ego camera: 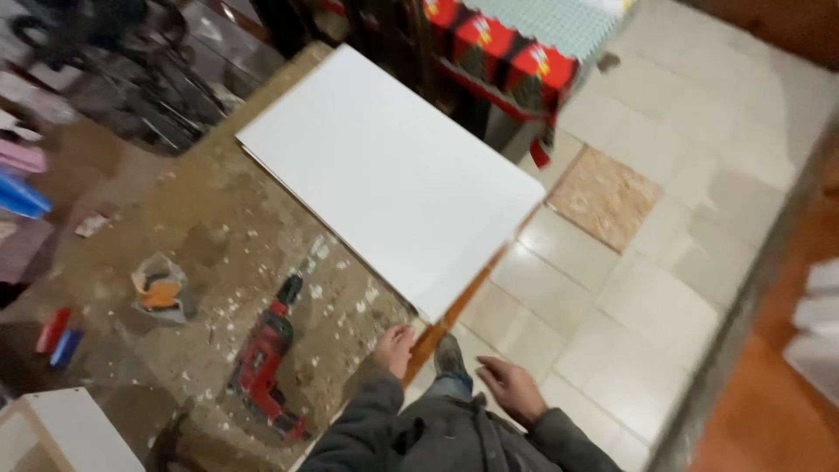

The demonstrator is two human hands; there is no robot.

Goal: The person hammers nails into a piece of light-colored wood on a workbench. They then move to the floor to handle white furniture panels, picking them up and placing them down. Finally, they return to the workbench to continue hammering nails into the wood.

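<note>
Your left hand [395,348] reaches down with fingers curled loosely near the corner of the white panel [393,175], which lies flat across the dusty floor [210,253]. Your right hand [511,389] hangs open and empty, fingers spread, above the pale tiles [647,315]; a red drill [265,358] lies left of you.

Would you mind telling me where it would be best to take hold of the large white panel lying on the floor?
Probably at the near corner of the white panel, coming from the person's side. That corner overhangs a wooden strip, so fingers could slip beneath, and the left hand is right beside it. The right hand could take the long edge over the tiles.
</note>
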